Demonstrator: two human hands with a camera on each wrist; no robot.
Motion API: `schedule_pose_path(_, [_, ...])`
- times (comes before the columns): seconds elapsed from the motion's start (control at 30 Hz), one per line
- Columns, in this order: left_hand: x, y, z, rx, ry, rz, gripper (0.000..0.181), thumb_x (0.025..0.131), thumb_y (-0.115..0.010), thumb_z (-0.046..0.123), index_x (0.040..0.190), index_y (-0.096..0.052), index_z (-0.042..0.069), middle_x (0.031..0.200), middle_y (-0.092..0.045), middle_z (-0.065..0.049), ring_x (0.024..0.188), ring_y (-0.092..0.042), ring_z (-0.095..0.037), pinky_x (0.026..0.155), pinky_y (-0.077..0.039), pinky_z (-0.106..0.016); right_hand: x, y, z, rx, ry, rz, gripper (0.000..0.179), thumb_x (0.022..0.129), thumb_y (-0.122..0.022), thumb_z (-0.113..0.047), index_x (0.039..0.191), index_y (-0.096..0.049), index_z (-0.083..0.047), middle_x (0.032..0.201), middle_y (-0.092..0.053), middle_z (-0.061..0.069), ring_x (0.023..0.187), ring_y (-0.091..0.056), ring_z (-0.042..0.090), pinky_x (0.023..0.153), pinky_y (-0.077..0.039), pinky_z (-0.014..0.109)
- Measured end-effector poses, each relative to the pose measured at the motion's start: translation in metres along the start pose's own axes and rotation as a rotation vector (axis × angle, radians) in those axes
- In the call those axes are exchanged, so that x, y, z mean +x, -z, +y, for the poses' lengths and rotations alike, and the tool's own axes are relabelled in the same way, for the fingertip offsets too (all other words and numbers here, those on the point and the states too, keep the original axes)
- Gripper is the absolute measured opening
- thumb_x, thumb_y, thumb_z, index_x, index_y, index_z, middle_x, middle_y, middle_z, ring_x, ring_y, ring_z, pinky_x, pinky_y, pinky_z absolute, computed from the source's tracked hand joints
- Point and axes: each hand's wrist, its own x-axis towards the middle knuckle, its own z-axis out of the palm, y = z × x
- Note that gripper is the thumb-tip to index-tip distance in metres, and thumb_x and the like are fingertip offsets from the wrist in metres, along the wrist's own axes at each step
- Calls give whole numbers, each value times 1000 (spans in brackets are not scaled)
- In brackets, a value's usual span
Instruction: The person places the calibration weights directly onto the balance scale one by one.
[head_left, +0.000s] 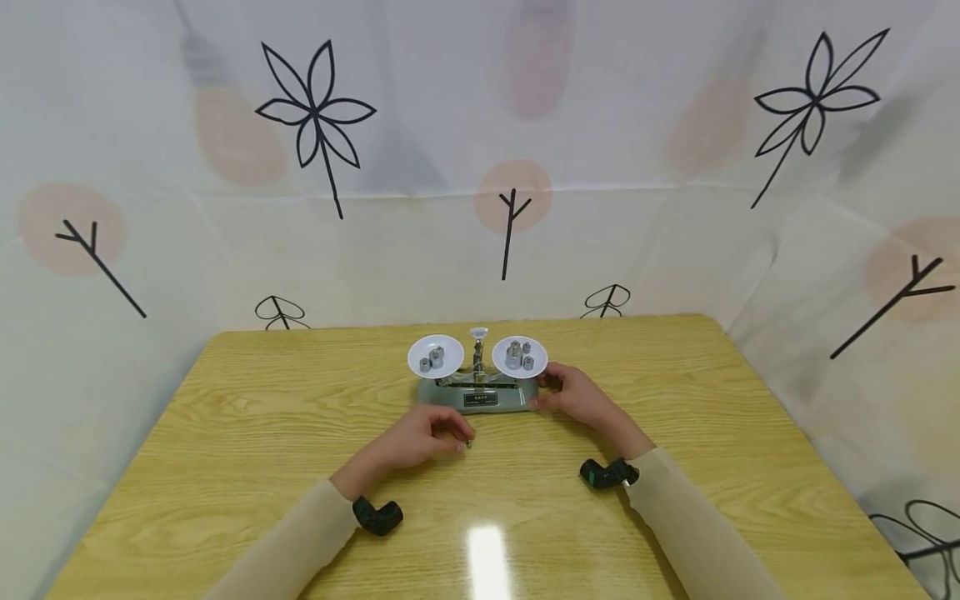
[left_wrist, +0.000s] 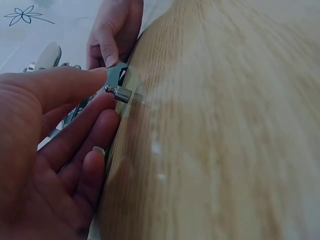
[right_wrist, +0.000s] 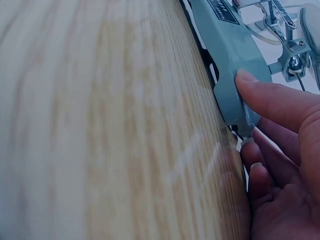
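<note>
A balance scale (head_left: 481, 400) with a grey-green base and two white pans stands toward the back of the table. Between thumb and index finger, my left hand (head_left: 420, 435) pinches a small metal weight (left_wrist: 121, 94) by its knob, just over the tabletop in front of the scale. My right hand (head_left: 573, 395) holds the right end of the base, thumb on its front and fingers around the end. Several metal weights (head_left: 514, 357) stand in the right pan (head_left: 538, 372). Smaller weights (head_left: 437, 358) stand in the left pan (head_left: 416, 367).
The wooden table (head_left: 300, 375) reaches back to a pale cloth backdrop (head_left: 420, 275) printed with plants. Black cameras sit on the left wrist (head_left: 377, 517) and right wrist (head_left: 606, 474). Light glares off the table's front middle.
</note>
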Motion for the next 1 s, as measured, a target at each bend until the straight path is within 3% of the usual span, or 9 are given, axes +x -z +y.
schedule_pose_path(0.1, [1,-1,1,10,1,-21,18,90,-72,5,108,-72,2,103,-71,-11,93,-63,-19,78,-50,-27,2,0,5,-1,3,8,41,81,-82,-13,116,-63,-3,104,-59,9,95,-51,26,82,-44,37])
schedule_pose_path(0.43, [3,-2,-4,80,6,-40,11,90,-74,10,100,-76,12,100,-71,5,92,-61,-11,79,-50,-27,2,0,6,-7,0,6,41,82,-82,-13,117,-62,-3,104,-58,9,95,-50,26,82,-44,38])
schedule_pose_path(0.67, [2,-3,-6,84,-33,-24,8,89,-75,8,96,-76,11,103,-71,2,100,-62,-15,86,-51,-29,1,0,4,4,4,3,39,83,-81,-13,114,-61,-3,102,-56,10,93,-48,25,79,-41,37])
schedule_pose_path(1.0, [1,-1,-5,79,-38,-65,8,92,-72,7,99,-76,9,105,-71,2,102,-62,-14,88,-51,-30,1,0,5,10,-2,8,40,84,-81,-13,116,-61,-2,105,-57,10,95,-48,25,80,-42,38])
